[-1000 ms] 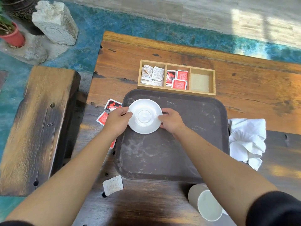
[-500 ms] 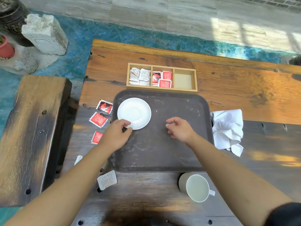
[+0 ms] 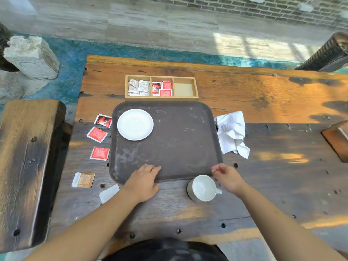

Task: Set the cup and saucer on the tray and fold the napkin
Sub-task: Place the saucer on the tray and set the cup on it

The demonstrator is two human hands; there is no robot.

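Observation:
A white saucer (image 3: pixel 135 124) lies in the far left corner of the dark brown tray (image 3: pixel 178 144). The white cup (image 3: pixel 202 188) stands on the wooden table just off the tray's near right corner, its handle pointing right. My right hand (image 3: pixel 227 178) hovers right beside the cup's handle, fingers apart, holding nothing. My left hand (image 3: pixel 144 182) rests flat across the tray's near edge, empty. A crumpled white napkin (image 3: pixel 232 132) lies on the table against the tray's right side.
A wooden box (image 3: pixel 162 88) with sachets sits behind the tray. Red sachets (image 3: pixel 98 134) and two pale ones (image 3: pixel 83 179) lie left of the tray. A wooden bench (image 3: pixel 28 166) stands at the left, a wooden block (image 3: pixel 337 138) at the right edge.
Both hands let go of the saucer and drew back to the tray's near edge. My right hand moved next to the cup. The camera view pulled back.

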